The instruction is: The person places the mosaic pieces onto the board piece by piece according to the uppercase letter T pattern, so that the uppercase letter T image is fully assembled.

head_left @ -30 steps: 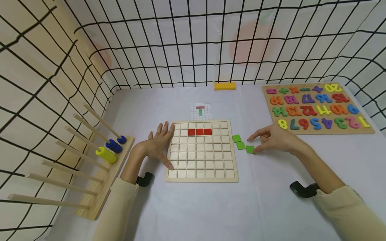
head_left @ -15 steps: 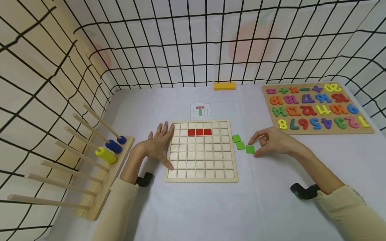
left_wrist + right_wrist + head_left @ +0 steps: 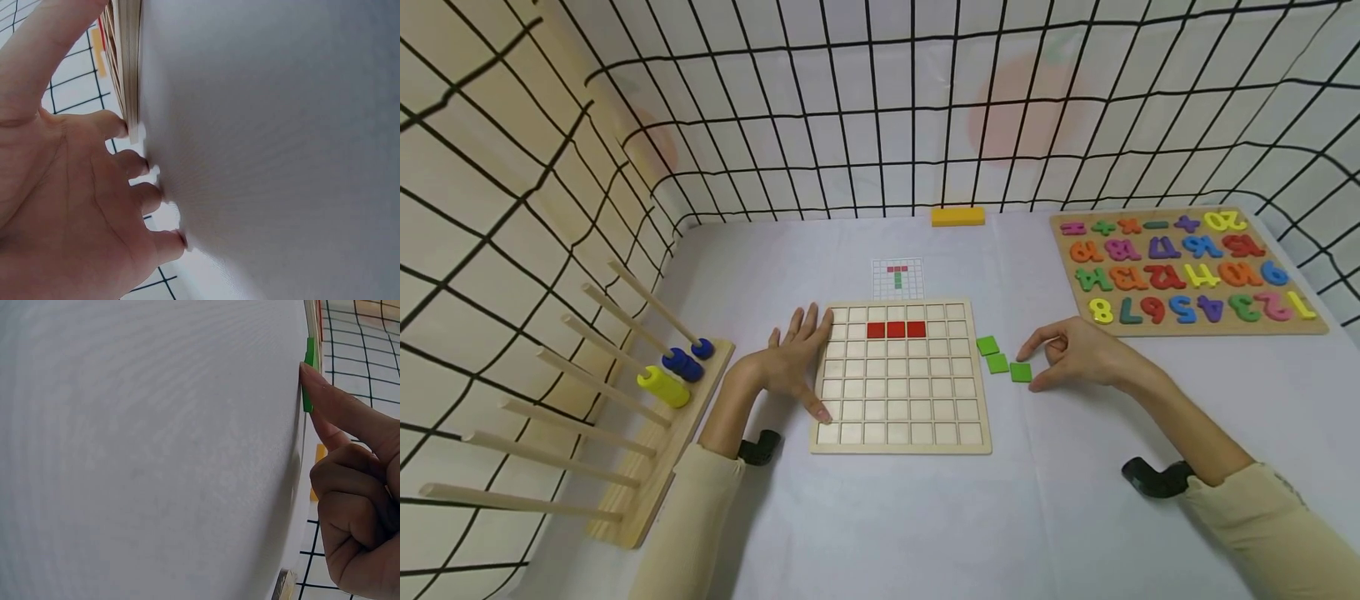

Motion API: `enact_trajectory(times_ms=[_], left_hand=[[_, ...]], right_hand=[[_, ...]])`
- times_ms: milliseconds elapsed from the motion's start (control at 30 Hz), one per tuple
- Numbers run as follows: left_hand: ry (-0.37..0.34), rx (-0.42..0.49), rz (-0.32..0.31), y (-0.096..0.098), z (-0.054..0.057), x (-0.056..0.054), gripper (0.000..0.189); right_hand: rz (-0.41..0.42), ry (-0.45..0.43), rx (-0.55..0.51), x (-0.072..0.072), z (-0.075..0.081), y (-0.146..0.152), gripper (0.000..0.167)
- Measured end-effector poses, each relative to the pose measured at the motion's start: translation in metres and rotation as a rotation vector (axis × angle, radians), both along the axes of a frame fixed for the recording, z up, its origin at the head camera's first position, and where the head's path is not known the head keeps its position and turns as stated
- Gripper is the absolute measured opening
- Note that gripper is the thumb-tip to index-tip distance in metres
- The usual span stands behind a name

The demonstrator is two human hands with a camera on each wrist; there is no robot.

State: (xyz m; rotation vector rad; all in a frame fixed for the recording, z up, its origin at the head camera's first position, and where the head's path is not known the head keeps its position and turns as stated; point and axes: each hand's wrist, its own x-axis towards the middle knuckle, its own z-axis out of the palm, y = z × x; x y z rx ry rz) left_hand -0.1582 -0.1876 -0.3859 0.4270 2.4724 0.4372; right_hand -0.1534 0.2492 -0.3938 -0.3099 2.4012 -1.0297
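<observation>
My left hand (image 3: 790, 360) rests at the left side of a pale wooden grid board (image 3: 898, 450), fingers spread, thumb over its lower left part. Three red square tiles (image 3: 897, 330) sit side by side in the board's second row. Three green square tiles (image 3: 997, 362) lie flat on the table right of the board. My right hand (image 3: 1078, 357) is at the rightmost one, index finger and thumb apart near its right corners, other fingers curled in. In the right wrist view the thumb overlaps a green tile (image 3: 307, 400); whether it touches is unclear.
A small printed grid card (image 3: 898, 287) with a red-and-green T lies behind the board. A peg abacus (image 3: 700, 408) with yellow and blue beads stands left. A number puzzle board (image 3: 1195, 327) lies right. A yellow bar (image 3: 958, 217) sits by the black wire mesh (image 3: 913, 125).
The right hand has shifted slightly toward the front: its index fingertip has come nearer the rightmost green tile, and its thumb lies a little lower. The left hand and the tiles stay put.
</observation>
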Motion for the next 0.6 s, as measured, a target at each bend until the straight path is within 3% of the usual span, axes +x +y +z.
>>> enact_trajectory(times_ms=[433, 600], left_hand=[[-0.004, 0.004, 0.0, -0.0019, 0.0002, 0.0006, 0.161], [-0.005, 0.011, -0.005, -0.0024, -0.0003, 0.0002, 0.161]], right_hand=[[0.026, 0.029, 0.028, -0.0023, -0.0013, 0.0005, 0.039], [0.035, 0.062, 0.016, -0.0048, 0.0048, 0.0005, 0.038]])
